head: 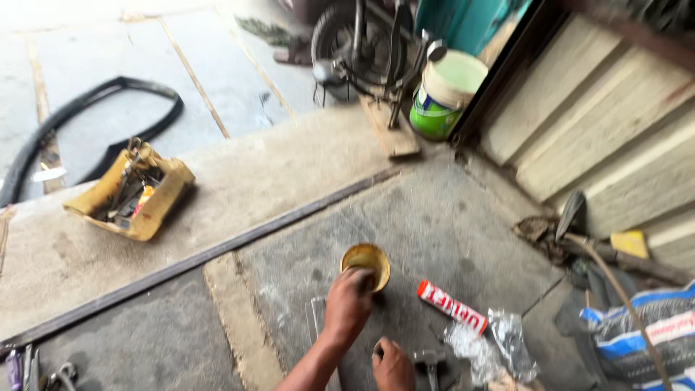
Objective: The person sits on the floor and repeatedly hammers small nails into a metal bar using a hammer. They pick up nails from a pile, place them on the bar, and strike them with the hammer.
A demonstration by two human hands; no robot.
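A small round yellow tin [367, 259] stands open on the grey stone floor. My left hand [347, 300] reaches forward from the bottom edge and closes on the tin's near rim, its fingertips dipping inside. My right hand [393, 366] rests low on the floor just behind it, its fingers curled into a fist. I cannot make out anything in that fist. A small metal tool [431, 362] lies right beside the right hand. The picture is motion-blurred.
A red-and-white tube [452, 308] and crumpled clear plastic [492, 344] lie right of the tin. A yellow toolbox [130, 192] sits far left, a black rubber tube [94, 119] beyond it. A green-and-white bucket [445, 94] and a motorcycle wheel [355, 40] stand at the back. A striped sack [644, 329] lies at the right.
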